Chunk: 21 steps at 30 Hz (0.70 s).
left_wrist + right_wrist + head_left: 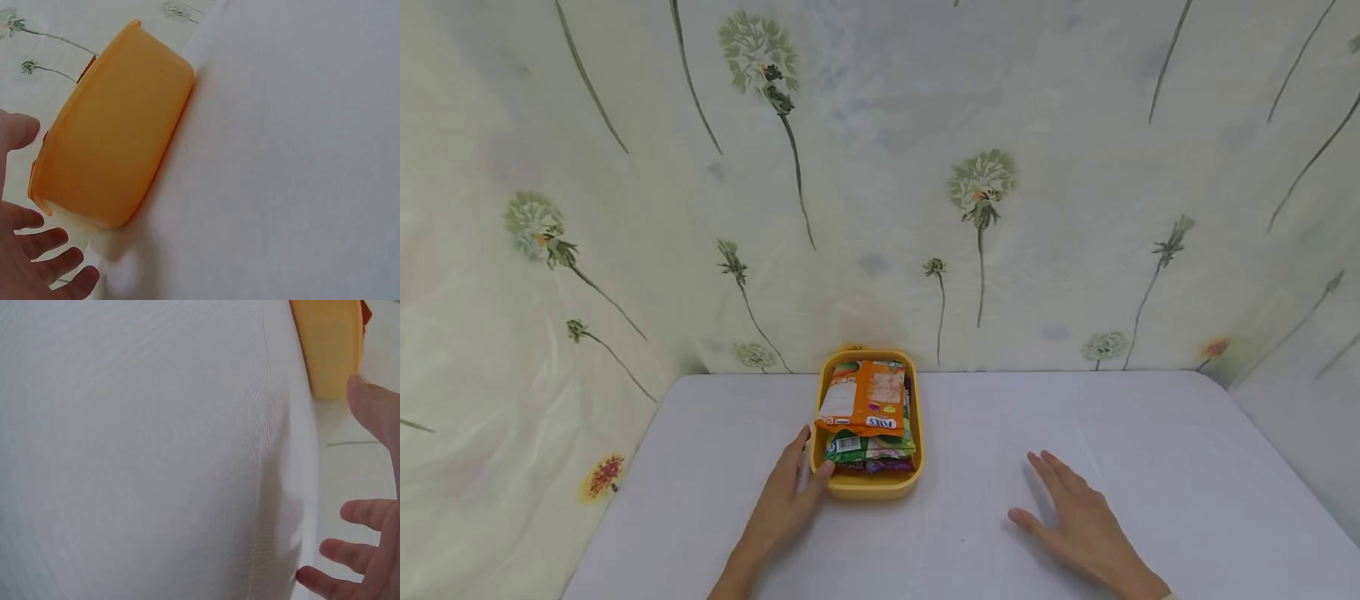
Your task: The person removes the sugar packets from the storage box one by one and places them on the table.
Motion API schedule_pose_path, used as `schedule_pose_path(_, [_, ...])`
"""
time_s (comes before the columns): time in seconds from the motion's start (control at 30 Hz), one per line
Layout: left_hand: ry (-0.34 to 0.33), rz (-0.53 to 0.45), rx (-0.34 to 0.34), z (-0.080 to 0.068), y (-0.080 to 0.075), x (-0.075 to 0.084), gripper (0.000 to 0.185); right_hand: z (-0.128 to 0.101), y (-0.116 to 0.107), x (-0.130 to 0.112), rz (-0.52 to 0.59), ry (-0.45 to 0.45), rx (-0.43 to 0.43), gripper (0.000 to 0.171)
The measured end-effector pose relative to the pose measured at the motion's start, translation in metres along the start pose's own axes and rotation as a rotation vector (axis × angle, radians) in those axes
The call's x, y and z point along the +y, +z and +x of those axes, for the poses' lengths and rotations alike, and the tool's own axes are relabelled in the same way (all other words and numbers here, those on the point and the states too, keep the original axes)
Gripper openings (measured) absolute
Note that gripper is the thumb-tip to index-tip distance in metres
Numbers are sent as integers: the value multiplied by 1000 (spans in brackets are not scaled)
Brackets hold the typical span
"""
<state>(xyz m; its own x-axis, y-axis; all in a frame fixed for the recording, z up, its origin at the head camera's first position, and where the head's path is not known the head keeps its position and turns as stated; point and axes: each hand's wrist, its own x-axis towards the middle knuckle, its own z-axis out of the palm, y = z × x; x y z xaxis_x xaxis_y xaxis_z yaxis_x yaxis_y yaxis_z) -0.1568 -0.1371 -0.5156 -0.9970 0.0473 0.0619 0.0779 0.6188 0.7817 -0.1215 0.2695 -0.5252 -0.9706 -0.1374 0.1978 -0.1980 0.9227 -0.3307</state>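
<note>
Relaxed and holding nothing, my left hand (790, 492) touches the near-left corner of the yellow plastic tub (868, 486) of snack packets on the white surface (1150, 467). Right hand (1078, 521) rests flat, well apart. Orange packet (865, 396) lettering is too small to read.

Two bare forearms, no sleeves in view. Left hand (790, 492) bare: no ring, no glove, no watch. Right hand (1078, 521) likewise bare, with a thin pale band edge just showing at the wrist, by the lower frame border. Short, plain nails on the fingers (53, 240).
</note>
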Motion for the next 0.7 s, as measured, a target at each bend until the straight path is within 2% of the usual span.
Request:
schedule_pose_path(0.17, [13, -157, 91, 6, 14, 4, 68, 0, -3, -2, 92, 75, 0, 74])
schedule_pose_path(0.37, [-64, -320, 192, 8, 28, 9, 61, 3, -4, -3, 172, 141, -15, 69])
schedule_pose_path(0.6, [-148, -356, 251, 12, 34, 12, 61, 4, -2, -1, 222, 151, -12, 67])
schedule_pose_path(0.7, [-162, -376, 272, 13, 36, 13, 60, 5, -1, -2, 254, 150, -13, 66])
